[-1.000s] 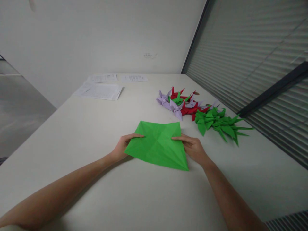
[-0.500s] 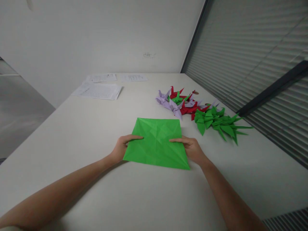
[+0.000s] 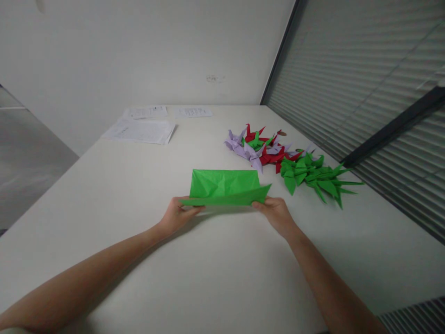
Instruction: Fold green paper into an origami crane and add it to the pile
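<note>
A creased sheet of green origami paper [image 3: 225, 183] is bent across its middle in front of me, its near half raised and its far half towards the wall. At the sheet's left end, my left hand [image 3: 174, 216] grips it near the bend, with the thumb underneath the raised half. My right hand [image 3: 277, 214] holds the opposite end in the same way, thumb pressed to the near side. The other fingers of both hands are partly hidden behind the paper.
Folded paper cranes lie in a pile at the right: lilac [image 3: 253, 155], red [image 3: 274, 157] and green [image 3: 313, 175]. Printed sheets [image 3: 142, 131] rest at the white table's [image 3: 208, 278] far left. Window blinds [image 3: 347, 83] border the right side.
The green sheet, flat and facing me before, is now bent with its near half lifted up and away. My thumbs have moved from on top of the paper to below its near half.
</note>
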`<action>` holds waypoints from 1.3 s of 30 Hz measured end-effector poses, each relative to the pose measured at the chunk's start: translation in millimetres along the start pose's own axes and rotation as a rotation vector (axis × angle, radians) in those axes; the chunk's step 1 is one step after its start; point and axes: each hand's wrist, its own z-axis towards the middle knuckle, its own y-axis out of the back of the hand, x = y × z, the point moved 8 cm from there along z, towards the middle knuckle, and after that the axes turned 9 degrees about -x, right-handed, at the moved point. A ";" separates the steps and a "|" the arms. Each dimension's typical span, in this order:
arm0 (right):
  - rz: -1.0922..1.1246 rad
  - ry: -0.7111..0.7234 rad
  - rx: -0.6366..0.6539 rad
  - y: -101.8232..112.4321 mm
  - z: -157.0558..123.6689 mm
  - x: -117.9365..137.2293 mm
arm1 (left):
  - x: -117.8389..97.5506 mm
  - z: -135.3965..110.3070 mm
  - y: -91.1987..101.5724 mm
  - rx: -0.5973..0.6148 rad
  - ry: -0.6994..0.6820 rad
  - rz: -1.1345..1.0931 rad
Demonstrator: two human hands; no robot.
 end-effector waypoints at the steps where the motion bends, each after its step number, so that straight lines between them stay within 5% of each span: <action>1: -0.007 -0.017 -0.033 0.6 0.2 -2.8 | 1.2 0.3 1.9 -0.043 0.014 0.005; 7: 0.040 -0.071 -0.108 -6.1 0.3 -17.2 | 11.0 0.9 9.5 -0.238 0.123 -0.182; 13: 0.013 -0.104 -0.042 -10.5 0.3 -21.4 | 19.0 5.0 6.0 -0.272 0.259 -0.542; 18: 0.202 -0.112 0.008 -19.2 -1.7 -18.2 | 27.0 0.2 -4.1 -0.199 0.373 -0.480; 25: 0.304 -0.197 -0.099 -14.4 -2.6 -25.8 | 23.0 -8.0 -18.2 -0.053 0.410 -0.443; 32: 0.229 -0.214 -0.071 -18.2 -6.0 -24.5 | 19.6 0.9 6.1 -0.304 0.296 -0.420; 39: 0.228 -0.193 -0.151 -11.1 -5.4 -22.5 | 19.1 -1.2 4.7 -0.311 0.319 -0.391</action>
